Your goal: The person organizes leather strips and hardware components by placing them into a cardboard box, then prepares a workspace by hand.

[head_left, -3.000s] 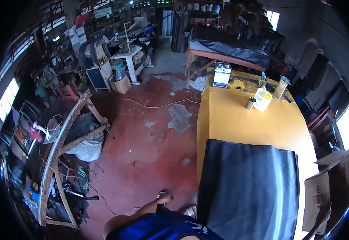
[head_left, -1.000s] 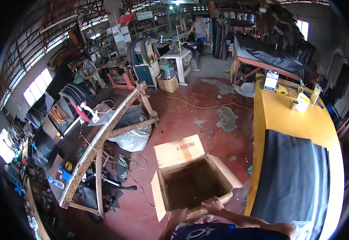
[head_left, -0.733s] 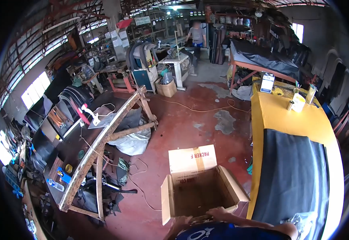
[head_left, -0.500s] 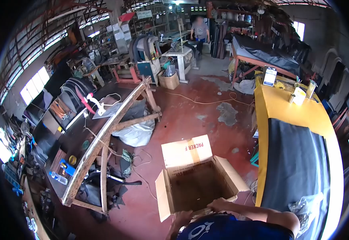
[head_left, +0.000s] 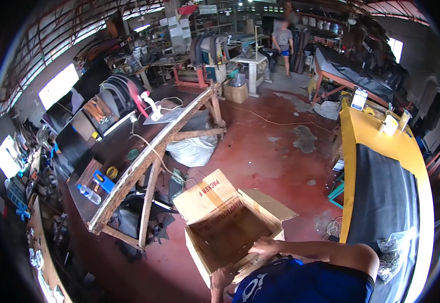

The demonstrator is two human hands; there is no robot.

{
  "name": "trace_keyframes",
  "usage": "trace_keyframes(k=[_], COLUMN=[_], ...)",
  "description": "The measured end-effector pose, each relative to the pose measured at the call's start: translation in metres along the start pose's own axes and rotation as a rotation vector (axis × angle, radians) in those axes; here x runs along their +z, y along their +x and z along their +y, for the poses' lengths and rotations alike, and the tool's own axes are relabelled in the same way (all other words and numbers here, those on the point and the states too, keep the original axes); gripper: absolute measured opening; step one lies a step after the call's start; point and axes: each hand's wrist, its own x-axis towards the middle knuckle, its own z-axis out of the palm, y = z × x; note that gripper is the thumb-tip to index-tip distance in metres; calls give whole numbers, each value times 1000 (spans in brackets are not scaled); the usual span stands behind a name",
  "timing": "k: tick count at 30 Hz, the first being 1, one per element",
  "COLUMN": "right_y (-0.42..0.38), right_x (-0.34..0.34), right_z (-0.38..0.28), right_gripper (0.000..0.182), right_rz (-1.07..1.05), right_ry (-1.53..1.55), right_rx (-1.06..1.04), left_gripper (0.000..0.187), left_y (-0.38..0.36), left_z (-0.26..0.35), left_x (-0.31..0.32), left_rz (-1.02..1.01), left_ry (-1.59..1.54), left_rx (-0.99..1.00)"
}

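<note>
An open cardboard box (head_left: 232, 235), its flaps spread, is held close to my body above the red floor. My left hand (head_left: 223, 276) grips the near left edge of the box, its fingers bent over the cardboard. Farther right on the same near side, my right hand (head_left: 265, 246) is closed on the rim, the forearm stretched across from the right. Printed lettering shows on the raised far flap (head_left: 211, 189). The visible interior of the box is bare brown cardboard.
A wooden-framed table (head_left: 152, 161) with a blue object and a bottle stands left. On the right, a yellow table (head_left: 348, 171) carries black material and a plastic bag (head_left: 392, 257). A white sack (head_left: 192, 150) lies beneath the left table's frame. Another person (head_left: 283, 43) stands at the back.
The box has turned counterclockwise and shifted a little left, with both hands still on it. The view has swung left. The person at the back now shows bare legs, standing upright.
</note>
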Motion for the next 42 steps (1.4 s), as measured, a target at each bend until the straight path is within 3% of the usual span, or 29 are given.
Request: trace_keyframes(k=[2,4,6,8,9,12,13,15,17,20,23,26,30,31,35,39,42], right_y=[12,29,46,61,62,63,64,66,58,52,51,48,49,49,51,49,44], right_x=[3,10,12,21,25,34,32,25,-3,5,11,10,16,19,17,19,13], right_z=[-7,-6,-11,-12,-13,-16,-19,-26,-35,-28,-24,-23,-15,-14,-14,-20,-33], right_gripper=[45,54,56,55,55,38,38,50,47,43,42,42,39,38,24,26,28], right_rz=[99,-46,-95,-339,-342,-10,-7,-256,-228,-159,-134,-136,-110,-81,-89,24,8], right_ry=[38,115,124,106,111,84,89,76,103,143,131,112,116,130,58,78,68], right_rx=[-43,-47,-52,-16,-17,-138,-137,-35,-12,-4,-12,47,51,62,78,162,313], left_gripper=[25,29,39,40,37,37,35,37,42,45,52,52,58,62,48,41,37], left_y=[-11,-21,-30,-37,-37,-36,-34,-35,-40,-35,-26,-8,28,38,66,91,100], left_z=[-7,-10,-13,-10,-21,-28,-22,0,36,53,78,94,101,104,132,174,232], left_x=[-8,-15,-26,-38,-29,-42,-50,-83,-128,-171,-211,-219,-183,-173,-149,-125,-123], left_rz=[43,142,107,85,115,68,112,149,162,198,284,340,240,194,49,-335,-590], left_ry=[-11,-29,-63,-241,-342,-586,-531,-621,-823,-827,-489,-507,-828,-807,-484,-428,-259], left_rx=[-47,-97,-70,-27,-41,-18,-10,67,106,232,369,499,571,564,602,637,833])
